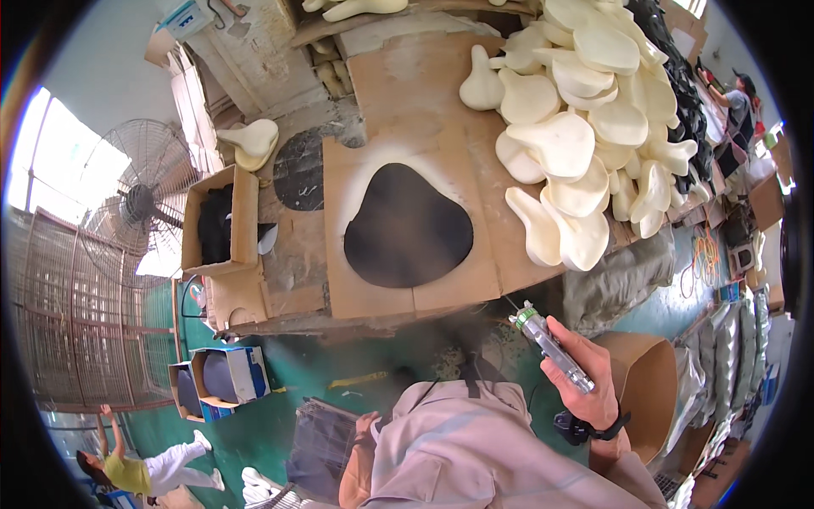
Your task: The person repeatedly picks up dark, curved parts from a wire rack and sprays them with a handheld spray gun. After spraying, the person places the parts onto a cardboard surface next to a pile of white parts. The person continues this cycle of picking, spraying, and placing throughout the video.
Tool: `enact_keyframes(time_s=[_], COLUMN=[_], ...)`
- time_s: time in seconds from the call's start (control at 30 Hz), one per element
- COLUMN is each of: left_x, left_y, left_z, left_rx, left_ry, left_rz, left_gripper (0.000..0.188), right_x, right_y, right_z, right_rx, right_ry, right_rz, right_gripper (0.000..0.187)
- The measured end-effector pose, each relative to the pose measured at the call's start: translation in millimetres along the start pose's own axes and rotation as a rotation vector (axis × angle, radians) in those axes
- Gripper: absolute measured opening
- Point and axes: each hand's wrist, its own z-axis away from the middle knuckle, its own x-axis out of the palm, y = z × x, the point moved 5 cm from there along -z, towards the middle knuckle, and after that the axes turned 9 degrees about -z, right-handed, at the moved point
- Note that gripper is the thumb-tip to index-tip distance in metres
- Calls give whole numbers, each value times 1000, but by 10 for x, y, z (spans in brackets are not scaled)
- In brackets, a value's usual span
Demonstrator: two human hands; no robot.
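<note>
From my end I have the right hand just off the desk's front edge, near the right front corner, its fingers curled closed around a silver spray gun — the green-ringed nozzle faces the desk. The left hand is low in front of the desk, next to a dark grey panelled object; clothing partly covers it, so I can't tell how far its fingers are open or whether they hold anything. The black piece, a rounded triangle, lies flat on a cardboard sheet near the middle of the front edge, narrow end toward the back edge, with a pale haze on the cardboard around it. I see cream saddle shapes heaped along the desk's right side. By its left edge sits an open cardboard box of black material — a fan stands beyond.
</note>
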Motion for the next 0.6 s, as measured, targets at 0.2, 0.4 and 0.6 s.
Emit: enact_keyframes(time_s=[0.2, 0.4, 0.6], left_x=[77, 48, 23], left_y=[284, 668, 574], left_z=[-428, -593, -500], left_rx=[211, 236, -140], left_ry=[46, 111, 41], left_rz=[-915, -479, -156], left_gripper=[14, 10, 28], right_x=[78, 97, 101], right_y=[-90, -54, -112], right_z=[-41, -44, -96], right_rx=[-42, -27, -16], right_ry=[-170, -94, -71], right_rz=[21, -6, -4], right_gripper=[62, 62, 60])
